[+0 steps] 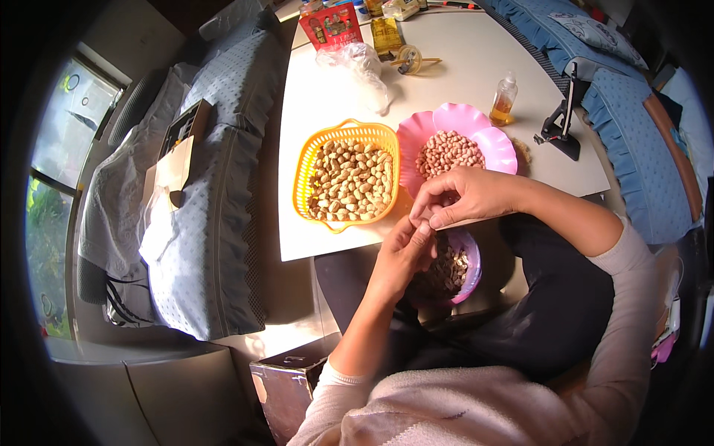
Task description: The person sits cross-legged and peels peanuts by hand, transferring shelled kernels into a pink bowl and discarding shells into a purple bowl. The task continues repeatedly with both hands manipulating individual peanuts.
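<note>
My left hand [407, 245] and my right hand [466, 195] meet at the fingertips over the table's near edge. Whatever is pinched between them is too small and hidden to make out. To their left stands a yellow plastic basket [297, 184] of unshelled peanuts [351, 181]. Just beyond my right hand lies a pink petal-shaped dish [496, 148] with shelled peanuts [449, 153]. Below the hands, between my legs, a purple-pink bin [473, 262] holds empty peanut shells [452, 270]; my left hand and forearm cover part of it.
On the white table [413, 95] are a clear plastic bag [357, 67], a red pouch [332, 28], a yellow packet [386, 34], a bottle of amber liquid [503, 100] and a black stand [560, 125]. Blue-covered sofas [206, 223] flank it. A dark box [290, 373] stands on the floor.
</note>
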Demonstrator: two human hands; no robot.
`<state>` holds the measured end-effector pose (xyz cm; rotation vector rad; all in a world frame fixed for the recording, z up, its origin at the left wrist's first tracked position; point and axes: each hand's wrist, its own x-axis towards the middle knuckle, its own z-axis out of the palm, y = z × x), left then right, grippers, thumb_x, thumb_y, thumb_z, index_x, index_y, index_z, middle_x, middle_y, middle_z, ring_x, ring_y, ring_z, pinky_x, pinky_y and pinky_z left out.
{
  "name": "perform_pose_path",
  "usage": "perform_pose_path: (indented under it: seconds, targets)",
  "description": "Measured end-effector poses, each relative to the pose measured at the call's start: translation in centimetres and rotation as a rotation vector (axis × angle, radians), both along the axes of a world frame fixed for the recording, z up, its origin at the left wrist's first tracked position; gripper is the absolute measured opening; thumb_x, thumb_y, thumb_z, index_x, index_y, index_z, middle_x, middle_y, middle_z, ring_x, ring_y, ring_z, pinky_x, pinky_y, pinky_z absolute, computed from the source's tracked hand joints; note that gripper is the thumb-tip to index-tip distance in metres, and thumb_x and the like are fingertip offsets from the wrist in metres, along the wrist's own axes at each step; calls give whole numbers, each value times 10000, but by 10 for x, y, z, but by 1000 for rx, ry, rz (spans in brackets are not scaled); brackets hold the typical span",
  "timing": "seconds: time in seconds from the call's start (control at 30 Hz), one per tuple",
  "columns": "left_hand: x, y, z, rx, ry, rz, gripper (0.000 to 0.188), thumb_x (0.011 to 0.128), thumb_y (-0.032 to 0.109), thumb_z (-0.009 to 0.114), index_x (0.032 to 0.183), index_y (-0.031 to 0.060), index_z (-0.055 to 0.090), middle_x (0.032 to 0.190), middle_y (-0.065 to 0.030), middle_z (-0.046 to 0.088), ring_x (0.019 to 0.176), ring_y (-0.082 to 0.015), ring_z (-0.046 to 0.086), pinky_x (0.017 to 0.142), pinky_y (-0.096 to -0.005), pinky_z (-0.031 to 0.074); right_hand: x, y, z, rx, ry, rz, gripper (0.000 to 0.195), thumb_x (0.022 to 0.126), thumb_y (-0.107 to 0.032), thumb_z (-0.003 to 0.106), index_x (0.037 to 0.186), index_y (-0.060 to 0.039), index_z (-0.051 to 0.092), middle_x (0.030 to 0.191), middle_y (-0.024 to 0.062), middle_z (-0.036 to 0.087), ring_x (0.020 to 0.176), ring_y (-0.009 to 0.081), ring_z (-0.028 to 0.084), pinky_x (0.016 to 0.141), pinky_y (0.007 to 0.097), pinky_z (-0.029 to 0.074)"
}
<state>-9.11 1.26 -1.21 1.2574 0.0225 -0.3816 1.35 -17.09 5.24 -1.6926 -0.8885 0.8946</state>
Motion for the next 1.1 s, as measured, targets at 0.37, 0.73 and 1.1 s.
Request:
perform_pose_path:
  seconds: [0.37, 0.73, 1.1]
  targets:
    - [-34, 19, -36, 385, -114, -61, 349, 992, 186, 542, 1268, -19, 476, 981, -129, 648, 663, -119, 562, 629, -267, 486, 27, 87, -15, -183, -876, -60, 169, 796, -197, 673, 878, -49, 674, 908, 78, 584, 992, 261, 558, 873, 385, 446]
    - [-32, 50, -18, 65, -16, 59, 299, 1009, 215, 499, 1256, 46, 513, 1004, -78, 663, 670, -89, 583, 539, -169, 379, 32, 123, -29, -453, -1008, -7, 167, 688, -150, 682, 783, -30, 614, 761, 156, 641, 756, 342, 637, 681, 439, 493]
    - [-22, 51, 25, -265, 51, 287, 312, 1023, 306, 458, 1205, 67, 539, 826, -37, 608, 578, -74, 454, 522, -166, 325, 19, 85, 6, 214, 221, -25, 289, 841, -54, 671, 1111, -15, 573, 996, 41, 595, 926, 103, 571, 848, 237, 485]
